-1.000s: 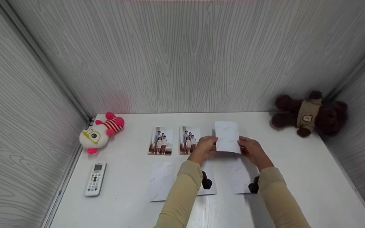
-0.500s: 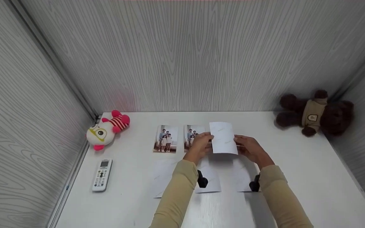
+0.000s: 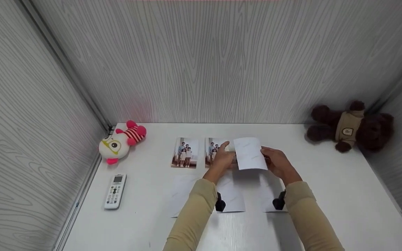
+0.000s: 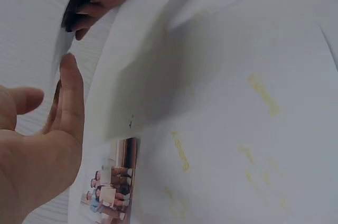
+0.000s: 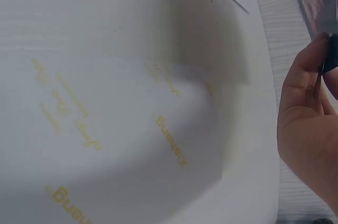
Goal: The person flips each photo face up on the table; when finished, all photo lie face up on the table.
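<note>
A white-backed card [image 3: 251, 153] is held raised above the white table [image 3: 333, 209], beyond the row of white-backed sheets and to the right of two photo prints. Its long axis is directed away from the person, with the far end leaned slightly to the left, and its surface is gently bowed. The blank back is turned toward the head camera, while a coloured, printed face is shown on the other side in the right wrist view. In the left wrist view the card is seen nearly edge-on. Its right edge is pinched between the thumb and fingers of the right hand [image 3: 277, 163]. The left hand [image 3: 223, 162] is placed by the left edge with its thumb parted from extended fingers, so nothing is gripped there; whether the card is touched by a fingertip cannot be told. The right-hand photo print [image 3: 209, 153] is partly covered by the left hand, and the left-hand photo print [image 3: 185, 152] is laid beside it; both are set with their long axes pointing away from the person. Nearer, a left sheet [image 3: 181, 191], a middle sheet [image 3: 231, 195] and a right sheet [image 3: 270, 195] are laid face down, the outer two partly hidden by the arms. Yellow lettering is seen on white backs in the wrist views.
</note>
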Motion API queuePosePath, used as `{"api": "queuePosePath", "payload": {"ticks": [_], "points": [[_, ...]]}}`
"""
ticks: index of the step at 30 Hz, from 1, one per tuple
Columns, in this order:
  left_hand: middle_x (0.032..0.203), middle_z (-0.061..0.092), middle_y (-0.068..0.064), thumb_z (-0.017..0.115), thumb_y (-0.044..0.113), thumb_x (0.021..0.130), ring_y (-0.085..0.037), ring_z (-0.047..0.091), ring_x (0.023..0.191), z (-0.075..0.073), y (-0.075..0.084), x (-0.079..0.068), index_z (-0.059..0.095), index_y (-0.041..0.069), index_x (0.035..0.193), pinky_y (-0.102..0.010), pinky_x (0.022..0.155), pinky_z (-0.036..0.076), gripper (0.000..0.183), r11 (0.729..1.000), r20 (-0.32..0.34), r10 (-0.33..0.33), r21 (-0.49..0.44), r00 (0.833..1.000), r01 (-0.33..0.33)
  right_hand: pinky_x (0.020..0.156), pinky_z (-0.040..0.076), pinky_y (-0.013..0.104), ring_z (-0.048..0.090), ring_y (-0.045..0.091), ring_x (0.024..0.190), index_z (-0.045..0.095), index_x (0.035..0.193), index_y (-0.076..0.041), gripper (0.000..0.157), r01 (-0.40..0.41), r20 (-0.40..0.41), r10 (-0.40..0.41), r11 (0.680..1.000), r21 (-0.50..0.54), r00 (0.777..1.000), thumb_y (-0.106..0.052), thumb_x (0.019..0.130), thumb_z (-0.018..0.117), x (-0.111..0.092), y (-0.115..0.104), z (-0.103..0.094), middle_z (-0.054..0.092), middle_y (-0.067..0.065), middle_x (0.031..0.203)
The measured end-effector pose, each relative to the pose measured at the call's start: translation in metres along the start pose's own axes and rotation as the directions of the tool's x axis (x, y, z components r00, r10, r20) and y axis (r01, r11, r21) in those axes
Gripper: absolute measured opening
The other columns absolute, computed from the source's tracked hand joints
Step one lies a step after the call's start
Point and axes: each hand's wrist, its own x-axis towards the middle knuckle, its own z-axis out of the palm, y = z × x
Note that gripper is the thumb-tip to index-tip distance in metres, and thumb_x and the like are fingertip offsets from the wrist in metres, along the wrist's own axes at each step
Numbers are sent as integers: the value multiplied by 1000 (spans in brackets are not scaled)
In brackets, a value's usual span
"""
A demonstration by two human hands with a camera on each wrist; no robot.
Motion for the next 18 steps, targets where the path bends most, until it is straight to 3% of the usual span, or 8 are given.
{"api": "queuePosePath", "payload": {"ticks": [1,3,5,7,9,13,18], "points": [[133,62,-13,56,2,93,-19,66,89,0,-1,0,34,22,158,-35,72,55,71,993,-17,58,106,998,-56,82,55,22,62,7,98,36,156,-3,53,0,-8,0,1000,11,1000,-17,107,51,-1,-1,0,62,-2,116],[137,61,-13,55,-4,88,-21,66,101,1,-2,-1,37,24,157,-34,75,54,77,930,-31,196,324,980,-175,81,55,21,61,7,97,34,157,-3,54,3,-13,-3,1000,26,1000,-16,107,50,-3,-2,0,62,-3,115],[142,58,-10,58,-5,87,-24,64,115,2,-3,-3,41,27,155,-36,84,56,77,817,-19,330,507,944,-275,80,55,21,61,6,95,35,156,-2,54,4,-24,-3,999,40,1000,-15,107,51,-5,-4,0,63,-4,112],[147,55,-9,60,-4,89,-27,58,130,2,-4,-5,46,27,153,-41,98,54,72,682,15,454,638,891,-357,79,54,20,61,6,94,33,157,-2,55,-1,-21,2,999,51,1000,-15,107,51,-6,-4,0,63,-5,110],[147,56,-9,63,-1,90,-30,53,136,0,-5,-7,55,26,146,-45,106,51,63,576,51,544,703,837,-417,79,55,20,62,6,93,33,157,-3,55,-6,-21,7,999,54,1000,-16,107,51,-6,-4,0,64,-5,108],[138,66,-6,64,3,92,-28,56,133,-3,-6,-9,72,24,128,-42,107,51,42,405,115,670,771,733,-492,80,54,18,62,5,93,35,157,-4,54,-7,-23,8,999,47,1000,-17,107,51,-2,0,0,62,-6,109],[119,76,3,68,10,93,-22,65,123,-5,-8,-8,80,26,110,-37,106,51,27,212,184,783,819,595,-533,85,54,17,59,4,103,35,157,-4,56,-1,-29,1,1000,25,1000,-19,106,53,1,3,0,53,3,138]]}}
